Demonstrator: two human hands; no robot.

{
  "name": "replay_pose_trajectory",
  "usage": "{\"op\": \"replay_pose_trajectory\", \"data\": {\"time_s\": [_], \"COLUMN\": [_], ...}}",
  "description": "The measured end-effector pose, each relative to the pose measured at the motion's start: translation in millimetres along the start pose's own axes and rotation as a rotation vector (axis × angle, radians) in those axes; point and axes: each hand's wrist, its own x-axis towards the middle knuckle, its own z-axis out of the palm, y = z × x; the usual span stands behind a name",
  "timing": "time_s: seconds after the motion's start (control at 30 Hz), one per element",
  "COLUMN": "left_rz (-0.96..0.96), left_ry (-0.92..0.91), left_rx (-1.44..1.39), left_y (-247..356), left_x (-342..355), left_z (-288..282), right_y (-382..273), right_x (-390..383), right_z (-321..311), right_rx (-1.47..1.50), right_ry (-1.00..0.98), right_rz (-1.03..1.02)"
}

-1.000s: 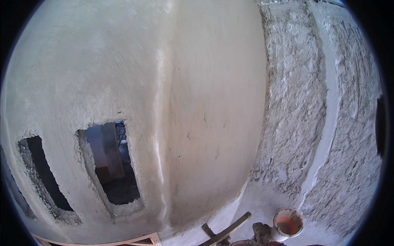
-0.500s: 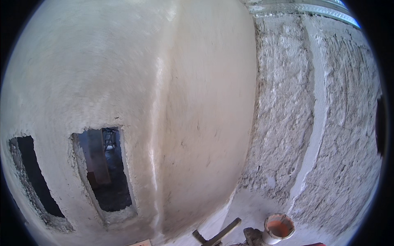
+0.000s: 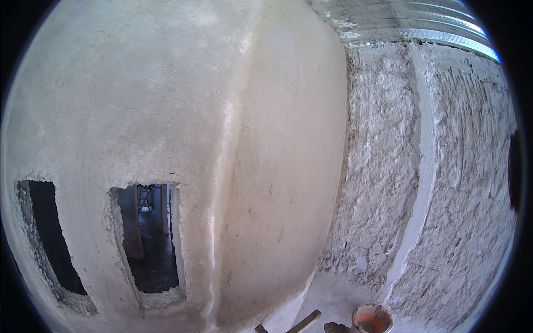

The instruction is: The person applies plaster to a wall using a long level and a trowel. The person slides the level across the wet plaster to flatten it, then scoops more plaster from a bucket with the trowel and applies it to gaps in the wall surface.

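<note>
Neither of my hands is in the picture. A pale plastered wall (image 3: 133,116) fills the left and middle, with a lighter vertical ridge (image 3: 212,238) running down it. Farther right, a rough grey wall (image 3: 377,161) meets it, crossed from top to bottom by a smoother white plaster strip (image 3: 425,166). At the lower edge stands a bucket (image 3: 386,321) with an orange inside and a stained rim, partly cut off. Beside it are a dark lump (image 3: 336,328) and a wooden bar (image 3: 305,321).
Two rough-edged openings pierce the wall at left: a narrow dark one (image 3: 55,238) and a wider one (image 3: 152,244) showing a dim room behind. Corrugated roofing (image 3: 411,25) covers the upper right. Something dark (image 3: 514,169) sits at the right rim.
The view has tilted upward. More roofing shows at the top, while the bucket and wooden bar sit lower and are cut off more. No hand appears in either frame.
</note>
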Motion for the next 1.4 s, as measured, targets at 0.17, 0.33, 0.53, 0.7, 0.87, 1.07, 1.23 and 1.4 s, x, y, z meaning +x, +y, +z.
{"op": "replay_pose_trajectory", "data": {"time_s": [0.17,0.33,0.53,0.7,0.87,1.07,1.23,1.4], "left_rz": [-0.004,-0.015,-0.038,-0.071,-0.124,-0.169,-0.36,-0.234], "left_ry": [-0.011,-0.028,-0.035,-0.041,-0.07,0.136,0.163,0.272], "left_rx": [-0.007,-0.015,-0.026,-0.056,-0.119,-0.12,-0.242,-0.075], "left_y": [-2,-8,-20,-41,-101,-229,-202,-158], "left_x": [0,2,4,11,26,67,47,29], "left_z": [0,0,0,0,2,-12,-2,0], "right_y": [0,0,-1,-2,-3,-14,-5,-22], "right_x": [4,2,2,1,-10,-16,-43,-44], "right_z": [-2,4,20,43,95,151,101,164], "right_rx": [-0.013,-0.005,-0.003,-0.006,-0.031,0.069,0.031,0.047], "right_ry": [0.0,-0.016,-0.032,-0.058,-0.131,-0.299,-0.122,-0.238], "right_rz": [-0.003,0.009,-0.013,-0.031,-0.037,-0.478,-0.146,-0.006]}}
